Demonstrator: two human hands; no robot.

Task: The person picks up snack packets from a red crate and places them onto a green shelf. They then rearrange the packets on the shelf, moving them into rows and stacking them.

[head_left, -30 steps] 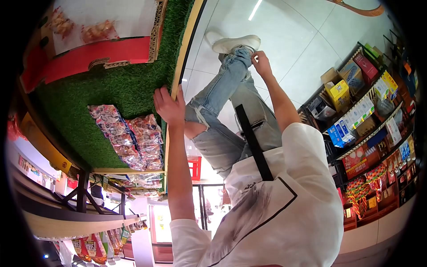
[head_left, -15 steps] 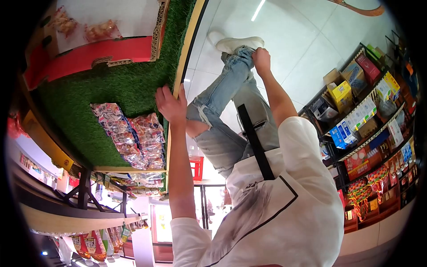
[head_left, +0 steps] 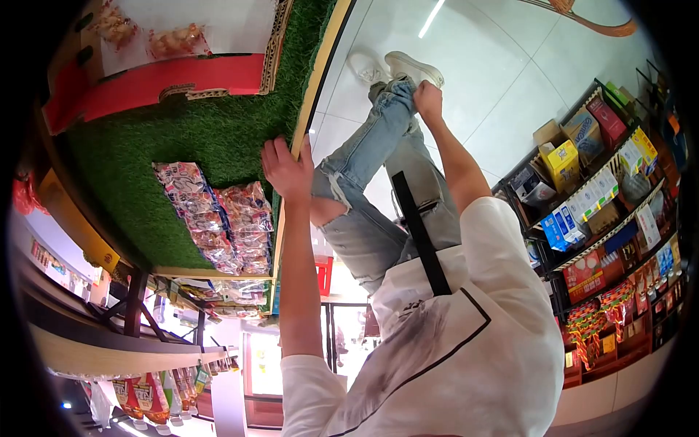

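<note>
The view is upside down, with the floor at the top. My left hand (head_left: 287, 172) grips the wooden edge of a display table (head_left: 314, 87) covered in green artificial grass. My right hand (head_left: 428, 97) is stretched out to my ankle and pinches the hem of my light blue ripped jeans (head_left: 368, 156), right beside my white sneakers (head_left: 415, 67). My white shirt (head_left: 444, 349) with a black strap fills the lower part of the view.
Packets of snacks (head_left: 218, 218) lie on the grass top, with a red and white carton (head_left: 167, 58) beyond them. Shelves of boxed goods (head_left: 597, 197) line the right side. White floor tiles (head_left: 502, 87) run between. A red basket (head_left: 323, 274) stands further off.
My right hand has closed tighter on the jeans hem by the shoe. My left hand has shifted slightly along the table edge. The view has tilted and both sneakers show now.
</note>
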